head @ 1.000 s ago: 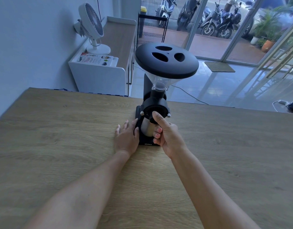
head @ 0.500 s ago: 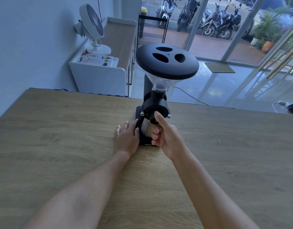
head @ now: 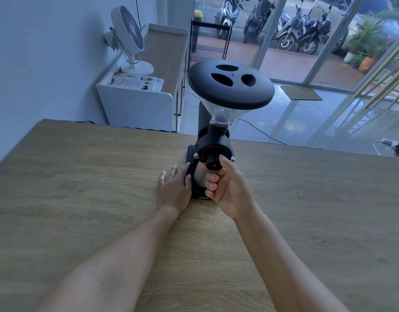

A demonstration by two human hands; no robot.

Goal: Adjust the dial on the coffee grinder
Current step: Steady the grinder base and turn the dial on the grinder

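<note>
A black coffee grinder (head: 213,152) stands near the far edge of the wooden table (head: 81,188). It has a clear funnel hopper under a wide black lid (head: 230,84). Its round black dial (head: 214,163) faces me on the front of the burr housing. My right hand (head: 227,188) pinches the dial between thumb and forefinger, the other fingers curled below it. My left hand (head: 175,188) lies flat on the table, fingers spread, its thumb side against the left of the grinder's base.
Behind the table's far edge stands a white cabinet (head: 135,102) with a white fan (head: 128,39) and a book on top. A black wire rack (head: 208,41) and glass doors lie beyond. A cable runs across the tiled floor.
My right hand has shifted slightly on the dial, so more of the dial's face shows now. The left hand and the grinder have stayed in place.
</note>
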